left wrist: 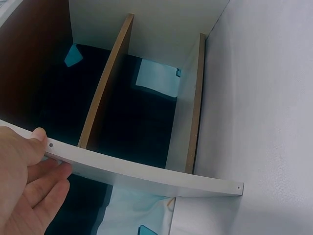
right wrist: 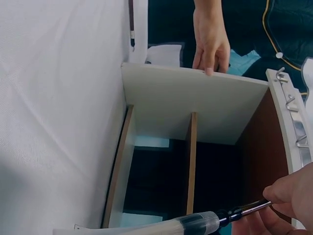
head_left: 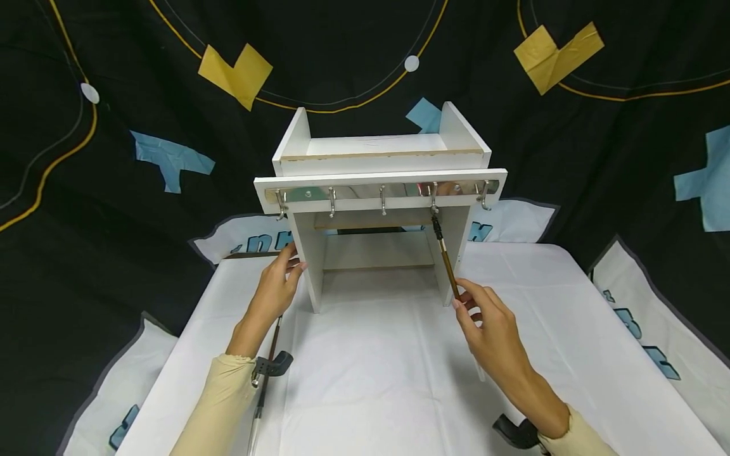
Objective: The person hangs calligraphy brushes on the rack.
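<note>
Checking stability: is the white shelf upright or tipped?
Upright: its side panels stand on the white cloth, hook rail raised across the front.

Shelf (head_left: 356,204) in all views (wrist nearest)

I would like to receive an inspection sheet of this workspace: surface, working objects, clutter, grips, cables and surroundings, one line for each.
Surface: table covered in white cloth, lightly creased.
Job's things: white shelf unit stands on it, with five-hook rail across its front; the upper end of slim rod is at the fourth hook from the left in the head view, contact unclear.
Clutter: second rod lies on the table's left side.
Left grip: holds the front edge of the unit's left side panel.
Right grip: pinches the slim rod.
Cables: none certain; yellow lines behind could be cord or print.
Surroundings: black backdrop with yellow tape and blue tape.
</note>
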`<state>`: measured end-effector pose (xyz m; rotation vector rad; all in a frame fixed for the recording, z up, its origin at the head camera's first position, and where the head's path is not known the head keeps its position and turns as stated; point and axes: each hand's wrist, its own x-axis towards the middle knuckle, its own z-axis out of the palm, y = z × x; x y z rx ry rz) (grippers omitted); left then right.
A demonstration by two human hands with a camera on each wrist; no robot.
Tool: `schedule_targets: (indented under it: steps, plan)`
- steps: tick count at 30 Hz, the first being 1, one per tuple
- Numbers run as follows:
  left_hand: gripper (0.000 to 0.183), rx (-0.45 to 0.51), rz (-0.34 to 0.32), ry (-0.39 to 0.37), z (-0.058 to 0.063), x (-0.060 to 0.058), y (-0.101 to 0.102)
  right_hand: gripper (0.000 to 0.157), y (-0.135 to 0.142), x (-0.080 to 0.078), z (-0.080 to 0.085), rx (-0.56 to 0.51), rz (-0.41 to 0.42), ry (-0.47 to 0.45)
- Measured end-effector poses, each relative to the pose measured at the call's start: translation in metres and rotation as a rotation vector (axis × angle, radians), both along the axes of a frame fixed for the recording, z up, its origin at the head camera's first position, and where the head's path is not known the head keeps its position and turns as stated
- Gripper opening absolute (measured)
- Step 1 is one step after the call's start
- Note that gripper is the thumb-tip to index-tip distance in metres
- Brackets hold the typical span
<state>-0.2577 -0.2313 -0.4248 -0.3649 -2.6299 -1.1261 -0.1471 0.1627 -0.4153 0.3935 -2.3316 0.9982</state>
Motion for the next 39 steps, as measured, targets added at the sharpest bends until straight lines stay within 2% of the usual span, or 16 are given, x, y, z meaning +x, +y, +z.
schedule_targets:
  steps: [17,24,39]
  plan:
    - [0.053,0.001,0.003,0.008,0.001,0.001,0.000,0.042,-0.007,-0.015,-0.014,-0.028,0.009,-0.050]
    - [0.052,0.005,-0.014,0.027,0.001,0.002,0.001,0.042,-0.011,-0.021,-0.022,-0.050,0.014,-0.040]
    - [0.052,0.002,0.001,0.009,-0.001,0.002,0.001,0.038,-0.020,-0.051,-0.043,-0.106,0.016,-0.001]
